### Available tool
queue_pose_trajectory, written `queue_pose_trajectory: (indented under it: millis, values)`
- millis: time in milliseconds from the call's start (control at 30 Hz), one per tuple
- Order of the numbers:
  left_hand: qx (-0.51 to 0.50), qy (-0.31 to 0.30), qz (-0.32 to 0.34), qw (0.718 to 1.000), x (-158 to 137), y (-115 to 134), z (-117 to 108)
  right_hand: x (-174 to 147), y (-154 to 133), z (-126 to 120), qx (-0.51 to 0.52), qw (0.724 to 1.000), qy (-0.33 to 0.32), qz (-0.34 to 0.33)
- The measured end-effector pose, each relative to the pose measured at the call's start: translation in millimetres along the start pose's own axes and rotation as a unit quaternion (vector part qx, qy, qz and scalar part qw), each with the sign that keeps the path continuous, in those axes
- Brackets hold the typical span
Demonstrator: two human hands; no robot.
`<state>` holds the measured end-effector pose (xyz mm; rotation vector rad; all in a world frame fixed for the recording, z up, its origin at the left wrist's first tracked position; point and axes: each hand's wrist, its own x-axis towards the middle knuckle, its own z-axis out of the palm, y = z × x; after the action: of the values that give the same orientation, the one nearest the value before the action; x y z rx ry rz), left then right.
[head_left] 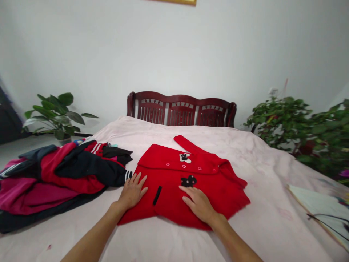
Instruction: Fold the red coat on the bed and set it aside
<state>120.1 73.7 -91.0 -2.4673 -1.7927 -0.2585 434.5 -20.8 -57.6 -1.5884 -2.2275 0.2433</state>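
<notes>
A red buttoned coat (163,178) lies spread on its side on the pale pink bedsheet (261,233). Its row of buttons runs left to right, with a white patch and a dark dotted patch on the front. One sleeve (191,145) points up and away from me. My left hand (132,191) rests flat on the coat's left part, fingers spread. On the lower middle, just below the dotted patch, lies my right hand (200,204), fingers extended and apart. Neither hand grips the cloth.
To the left is a heap of dark, red and magenta clothes (62,178), one striped cuff close to my left hand. A dark wooden bench back (181,109) stands behind the bed. Leafy plants (58,112) flank both sides. A white flat item (321,211) with a black cord lies right.
</notes>
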Motion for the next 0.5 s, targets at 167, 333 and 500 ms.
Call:
queue_pose_trajectory:
  millis: [167,333,500]
  values:
    - [-0.033,-0.032,-0.032,0.998,12,27,-31,0,-14,9,-0.139,0.99,0.005,-0.019]
    - [-0.089,0.019,0.119,0.989,18,100,-46,1,-11,10,-0.121,0.991,-0.045,-0.031]
    - [-0.079,-0.008,0.147,0.986,4,117,-22,-7,14,-7,-0.142,0.989,-0.046,0.006]
